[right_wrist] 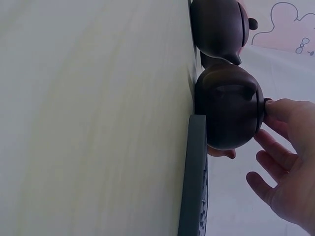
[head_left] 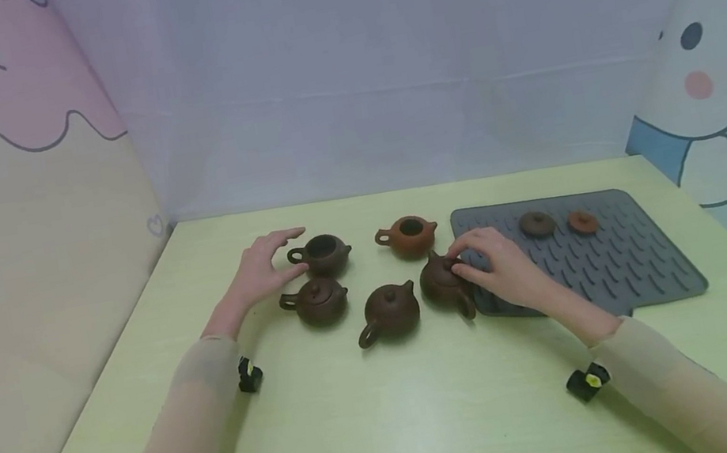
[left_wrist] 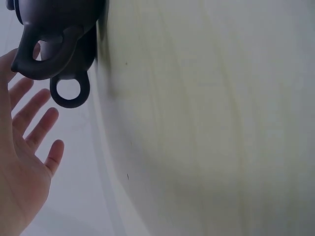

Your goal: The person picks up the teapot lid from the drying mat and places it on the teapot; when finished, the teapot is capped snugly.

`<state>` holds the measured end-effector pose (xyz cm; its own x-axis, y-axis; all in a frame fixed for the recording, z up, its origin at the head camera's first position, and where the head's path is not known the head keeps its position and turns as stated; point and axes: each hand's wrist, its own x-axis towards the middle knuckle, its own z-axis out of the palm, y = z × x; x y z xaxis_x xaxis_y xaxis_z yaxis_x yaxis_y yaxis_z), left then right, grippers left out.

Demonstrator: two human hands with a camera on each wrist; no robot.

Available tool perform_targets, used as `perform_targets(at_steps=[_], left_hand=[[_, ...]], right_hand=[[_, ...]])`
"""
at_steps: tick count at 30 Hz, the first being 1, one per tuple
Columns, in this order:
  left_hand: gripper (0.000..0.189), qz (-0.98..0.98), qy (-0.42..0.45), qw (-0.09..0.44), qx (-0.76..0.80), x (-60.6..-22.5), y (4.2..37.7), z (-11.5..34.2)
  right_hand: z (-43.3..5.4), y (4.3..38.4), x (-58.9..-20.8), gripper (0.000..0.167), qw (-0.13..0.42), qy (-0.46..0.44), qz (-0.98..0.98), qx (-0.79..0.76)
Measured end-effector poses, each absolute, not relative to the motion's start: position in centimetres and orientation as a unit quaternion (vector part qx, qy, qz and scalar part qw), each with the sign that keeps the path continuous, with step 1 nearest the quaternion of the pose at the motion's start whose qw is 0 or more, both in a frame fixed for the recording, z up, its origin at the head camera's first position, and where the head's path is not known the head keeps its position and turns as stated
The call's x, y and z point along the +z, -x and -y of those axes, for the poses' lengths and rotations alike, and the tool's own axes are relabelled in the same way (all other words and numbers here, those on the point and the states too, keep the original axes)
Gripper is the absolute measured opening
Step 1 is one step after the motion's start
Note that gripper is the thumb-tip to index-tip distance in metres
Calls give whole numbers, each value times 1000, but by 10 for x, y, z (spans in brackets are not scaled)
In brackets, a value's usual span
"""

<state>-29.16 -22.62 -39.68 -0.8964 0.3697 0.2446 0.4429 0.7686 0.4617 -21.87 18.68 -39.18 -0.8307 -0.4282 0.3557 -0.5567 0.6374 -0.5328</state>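
Note:
My right hand (head_left: 503,267) pinches the knob of the lid on a dark brown teapot (head_left: 437,288). In the right wrist view, thumb and finger meet at that knob (right_wrist: 268,102), and the lid sits on the pot. My left hand (head_left: 259,270) has its fingers spread and holds nothing, near the handle of a lidless dark teapot (head_left: 335,263) at the back left. Just in front of that pot stands a lidded brown teapot (head_left: 323,309). Another lidded brown teapot (head_left: 394,313) is at the front middle, its handle toward me.
A lidless orange-brown teapot (head_left: 410,247) stands at the back middle. On the right lies a grey ridged mat (head_left: 589,281), with a dark brown lid (head_left: 536,223) and an orange-brown lid (head_left: 582,222) on it. A pale cloth wall (head_left: 371,97) rises behind the table.

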Motion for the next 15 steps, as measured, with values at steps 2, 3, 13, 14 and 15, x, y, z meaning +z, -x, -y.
perform_targets(at_steps=[2, 3, 13, 14, 15], left_hand=[[64, 937, 221, 65, -262, -399, 295, 227], [64, 938, 223, 63, -259, -400, 296, 227], [64, 942, 242, 47, -228, -400, 304, 224], [64, 942, 242, 44, -227, -400, 304, 224], [63, 942, 241, 41, -229, -399, 304, 223]], right_hand=[[-186, 218, -393, 18, 100, -275, 899, 326], [-186, 218, -393, 18, 101, -276, 899, 326], [-185, 220, -392, 18, 98, -273, 900, 325], [-185, 220, -392, 18, 98, -273, 901, 324], [-185, 220, -392, 18, 98, -273, 901, 323]])
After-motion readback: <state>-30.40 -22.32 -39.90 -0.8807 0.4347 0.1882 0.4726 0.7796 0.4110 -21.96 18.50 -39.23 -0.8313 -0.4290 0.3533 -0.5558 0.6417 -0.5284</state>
